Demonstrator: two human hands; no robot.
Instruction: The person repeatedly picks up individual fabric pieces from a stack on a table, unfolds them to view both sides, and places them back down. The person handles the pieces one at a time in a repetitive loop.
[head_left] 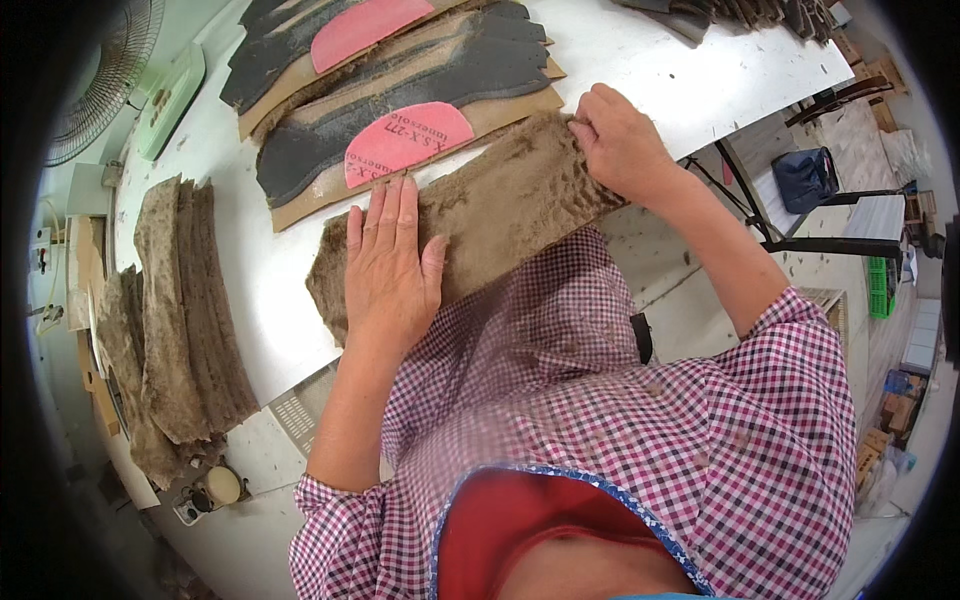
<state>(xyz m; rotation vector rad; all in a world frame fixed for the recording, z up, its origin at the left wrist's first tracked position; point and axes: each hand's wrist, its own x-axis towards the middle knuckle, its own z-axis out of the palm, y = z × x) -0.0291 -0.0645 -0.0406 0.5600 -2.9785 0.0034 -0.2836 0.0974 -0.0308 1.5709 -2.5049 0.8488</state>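
A long brown fur piece (500,210) lies slantwise along the near edge of the white table, part of it over the edge toward my lap. My left hand (392,255) rests flat on its left part with the fingers stretched out. At its far right corner my right hand (618,140) is closed, the thumb and fingers pinching the fur edge. Just beyond the fur lie layered dark grey and tan cut pieces (300,165), with a pink half-round piece (410,140) on top.
A second pink piece (365,30) lies on more dark layers farther back. Stacked brown fur strips (185,310) hang over the table's left edge. More fur pieces (770,15) sit at the far right. A green tray (172,100), a fan (110,75) and a dark blue bag (805,180) stand around.
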